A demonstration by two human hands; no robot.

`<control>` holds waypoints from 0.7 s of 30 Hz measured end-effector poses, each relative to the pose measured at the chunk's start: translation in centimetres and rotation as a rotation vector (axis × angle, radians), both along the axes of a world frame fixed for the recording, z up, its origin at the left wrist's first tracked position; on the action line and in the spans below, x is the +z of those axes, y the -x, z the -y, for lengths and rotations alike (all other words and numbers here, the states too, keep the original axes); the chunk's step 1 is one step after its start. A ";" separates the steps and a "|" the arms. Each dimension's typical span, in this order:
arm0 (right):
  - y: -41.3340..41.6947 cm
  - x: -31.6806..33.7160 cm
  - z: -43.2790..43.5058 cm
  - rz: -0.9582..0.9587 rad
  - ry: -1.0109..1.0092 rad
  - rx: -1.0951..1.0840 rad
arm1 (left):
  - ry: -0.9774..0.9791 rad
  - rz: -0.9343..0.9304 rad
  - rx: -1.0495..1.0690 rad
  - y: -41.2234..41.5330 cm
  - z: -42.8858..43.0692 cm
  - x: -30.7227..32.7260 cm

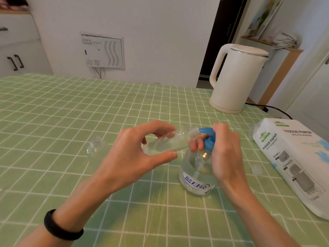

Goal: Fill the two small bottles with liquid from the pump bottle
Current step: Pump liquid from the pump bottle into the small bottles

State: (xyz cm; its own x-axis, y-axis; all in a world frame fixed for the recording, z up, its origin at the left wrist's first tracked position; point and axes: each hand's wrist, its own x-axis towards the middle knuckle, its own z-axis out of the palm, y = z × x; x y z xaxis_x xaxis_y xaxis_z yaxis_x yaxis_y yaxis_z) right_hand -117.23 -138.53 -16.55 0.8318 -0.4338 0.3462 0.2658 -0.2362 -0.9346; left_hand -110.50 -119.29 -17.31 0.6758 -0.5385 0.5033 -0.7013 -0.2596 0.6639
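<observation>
Two hands busy: left hand (135,154) pinches a tilted small bottle (170,141), mouth at the blue nozzle (204,130); right hand (226,154) curls over the top of the 蓝月亮 pump bottle (195,177). "TISSUE PAPER" pack (292,157) sits right; roomy tablecloth (53,113) left.

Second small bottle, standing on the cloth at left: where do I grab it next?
Likely the second small bottle round its body, below the neck, from the side with the left hand: it stands upright, and that leaves its mouth clear.
</observation>
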 end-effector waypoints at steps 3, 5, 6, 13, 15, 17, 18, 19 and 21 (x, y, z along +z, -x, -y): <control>0.0 -0.2 0.1 -0.033 -0.008 -0.004 | 0.005 0.000 0.001 0.0 0.0 0.1; 0.1 -0.2 0.1 -0.060 0.004 -0.018 | 0.003 0.006 -0.001 -0.1 0.0 0.0; 0.1 -0.2 0.1 -0.069 0.011 -0.024 | 0.000 0.008 -0.002 -0.1 0.0 0.0; -0.1 0.1 0.1 -0.015 -0.010 0.000 | 0.010 0.004 -0.002 0.0 0.0 0.1; -0.1 0.0 0.0 -0.001 -0.001 0.001 | 0.012 0.000 0.000 -0.1 0.0 0.0; -0.1 0.0 -0.1 0.003 0.003 -0.004 | 0.009 0.000 0.006 -0.1 -0.1 0.0; 0.0 0.0 -0.1 -0.003 -0.001 -0.004 | 0.008 0.000 0.008 -0.1 -0.1 0.1; 0.0 0.0 -0.1 -0.013 -0.007 -0.003 | 0.007 -0.002 0.010 0.0 -0.1 0.1; 0.0 -0.1 0.0 -0.035 -0.004 -0.017 | 0.004 0.002 0.008 0.0 -0.1 0.1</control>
